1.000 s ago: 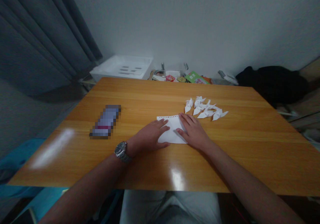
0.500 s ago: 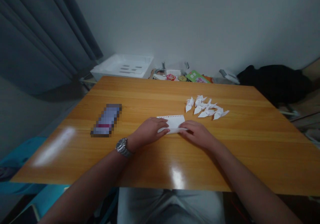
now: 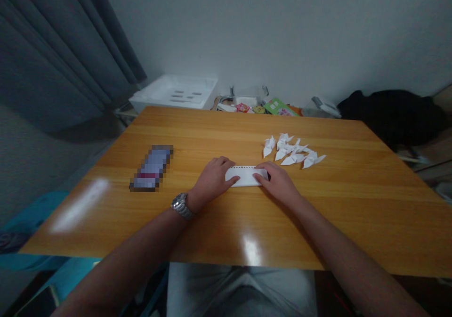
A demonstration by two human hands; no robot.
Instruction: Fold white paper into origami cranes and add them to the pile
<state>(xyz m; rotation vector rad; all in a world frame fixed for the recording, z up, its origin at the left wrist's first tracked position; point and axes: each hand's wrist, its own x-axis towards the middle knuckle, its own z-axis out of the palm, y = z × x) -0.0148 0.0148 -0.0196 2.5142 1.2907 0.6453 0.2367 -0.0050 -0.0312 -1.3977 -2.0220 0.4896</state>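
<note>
**Both hands on a folded paper**

Head view: the folded paper (image 3: 246, 175), a narrow white strip, lies flat in the middle of the wooden tabletop (image 3: 226, 223). The left hand (image 3: 212, 181), with a wristwatch (image 3: 181, 205), has its grip closed on the left end. The right hand (image 3: 278, 183) has its grip closed on the right end. Small white paper cranes (image 3: 292, 152) lie near, behind the right hand.

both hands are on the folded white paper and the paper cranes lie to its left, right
No: the head view shows the paper cranes to the right of the folded white paper. The left hand and right hand are both on it.
</note>
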